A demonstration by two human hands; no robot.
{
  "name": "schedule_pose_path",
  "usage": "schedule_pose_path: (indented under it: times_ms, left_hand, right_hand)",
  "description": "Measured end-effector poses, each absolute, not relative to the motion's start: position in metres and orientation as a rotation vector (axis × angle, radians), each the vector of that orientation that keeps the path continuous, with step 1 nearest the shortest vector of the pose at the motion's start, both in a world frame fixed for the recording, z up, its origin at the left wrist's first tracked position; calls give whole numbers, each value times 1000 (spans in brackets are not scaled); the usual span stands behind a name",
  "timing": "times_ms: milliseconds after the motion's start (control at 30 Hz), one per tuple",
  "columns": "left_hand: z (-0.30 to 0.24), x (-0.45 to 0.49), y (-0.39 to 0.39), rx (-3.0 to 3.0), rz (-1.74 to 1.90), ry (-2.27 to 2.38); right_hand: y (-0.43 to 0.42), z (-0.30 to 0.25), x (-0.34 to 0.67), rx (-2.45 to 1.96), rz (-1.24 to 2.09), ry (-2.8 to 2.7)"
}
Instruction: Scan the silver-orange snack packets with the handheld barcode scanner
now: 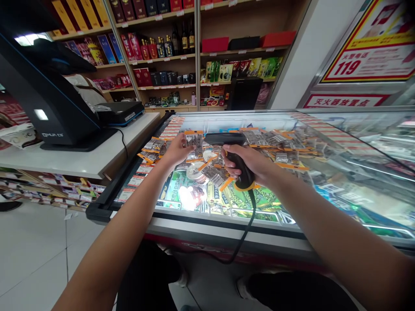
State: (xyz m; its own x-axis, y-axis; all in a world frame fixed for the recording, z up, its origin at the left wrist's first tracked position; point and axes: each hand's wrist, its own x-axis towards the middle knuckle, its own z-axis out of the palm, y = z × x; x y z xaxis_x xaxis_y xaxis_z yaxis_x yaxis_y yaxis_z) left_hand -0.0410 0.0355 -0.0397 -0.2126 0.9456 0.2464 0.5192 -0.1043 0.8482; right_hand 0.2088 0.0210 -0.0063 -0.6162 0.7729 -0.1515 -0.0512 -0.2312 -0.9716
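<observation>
My left hand (pixel 177 151) pinches a small clear packet (pixel 195 140) with orange ends and printed text, upright above the glass. My right hand (pixel 248 160) is wrapped round the grip of a black barcode scanner (pixel 224 138), whose head points left toward that packet. A black cable (pixel 248 224) runs down from the scanner's handle past the front edge. Both hands are over a glass-topped chest freezer (pixel 207 224). More such packets lie on the glass: a small pile (pixel 152 149) left of my left hand, a larger spread (pixel 285 140) on the right, and a loose packet (pixel 215 175) beneath the scanner.
At the left, a white counter (pixel 74 160) bears a black checkout terminal (pixel 61 103) and a dark flat device (pixel 119 113). Shelves (pixel 162 60) of boxes and bottles stand behind. Frozen goods (pixel 227 198) show through the glass. A sign (pixel 366 60) hangs at the right.
</observation>
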Motion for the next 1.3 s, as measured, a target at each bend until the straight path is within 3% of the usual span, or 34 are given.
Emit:
schedule_pose_path:
  times_ms: [367,500,700,800,900,1067,1200,1300]
  left_hand:
    - [-39,-47,40,1630,1269,1760]
    - [-27,-71,35,1754,1358,2125]
    - [-14,-109,18,1856,754,2728]
    - [-12,-102,14,1977,706,2871]
    - [-15,-74,13,2212,729,2630]
    - [-34,-19,10,2394,285,1783]
    - [-41,-11,10,2296,258,1678]
    - [-34,-26,12,2128,477,1688]
  right_hand:
    - [17,-5,206,-860,1887,-1457]
    - [21,-5,208,-865,1881,-1379]
    - [21,-3,208,-905,1878,-1318]
    - [19,-1,207,-924,1877,-1310]
    - [18,-1,207,-914,1875,-1317]
    - [21,-2,208,-906,1860,-1320]
    - [22,-3,209,-922,1866,-1322]
    - [22,-1,212,-914,1880,-1385]
